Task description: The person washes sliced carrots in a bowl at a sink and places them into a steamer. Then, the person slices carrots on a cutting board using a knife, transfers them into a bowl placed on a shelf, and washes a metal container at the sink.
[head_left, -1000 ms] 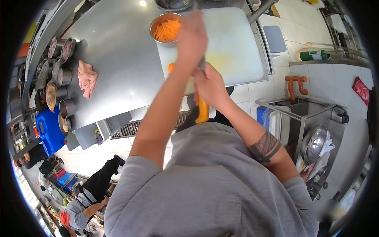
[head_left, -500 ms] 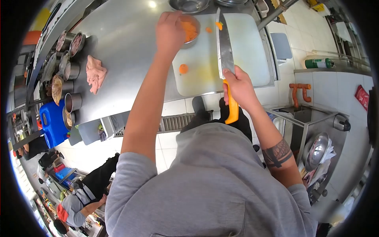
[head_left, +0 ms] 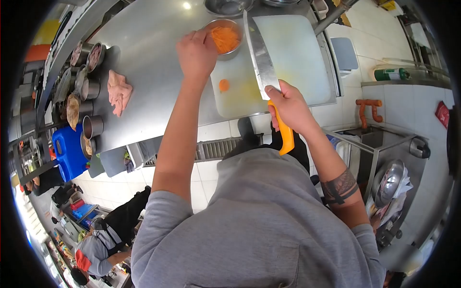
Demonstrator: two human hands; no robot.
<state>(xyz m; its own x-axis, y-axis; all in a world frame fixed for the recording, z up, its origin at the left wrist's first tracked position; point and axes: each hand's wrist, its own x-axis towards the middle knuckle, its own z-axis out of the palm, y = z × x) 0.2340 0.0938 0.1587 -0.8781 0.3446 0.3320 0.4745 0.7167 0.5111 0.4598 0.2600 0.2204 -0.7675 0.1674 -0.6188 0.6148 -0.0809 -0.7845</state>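
Note:
My left hand (head_left: 198, 54) is at the left rim of a steel bowl (head_left: 229, 55), its fingers curled round the edge. Shredded carrot (head_left: 224, 39) lies in the bowl. In my right hand (head_left: 291, 106) is a large kitchen knife (head_left: 259, 50) with a yellow handle, gripped where handle meets blade. The blade slants over the white cutting board (head_left: 300, 53), its tip close to the bowl's right side. A small round carrot piece (head_left: 224, 85) rests near the board's left edge.
Raw, pale pink meat (head_left: 118, 92) lies on the steel table (head_left: 153, 62). Several metal pots (head_left: 92, 126) and a blue jug (head_left: 68, 152) line the left side. Another metal bowl (head_left: 228, 6) stands at the back. A co-worker (head_left: 103, 247) is at lower left.
The knife's tip has swung left toward the bowl. My left hand has shifted left and down, baring more of the shredded carrot. Small orange bits by the blade no longer show.

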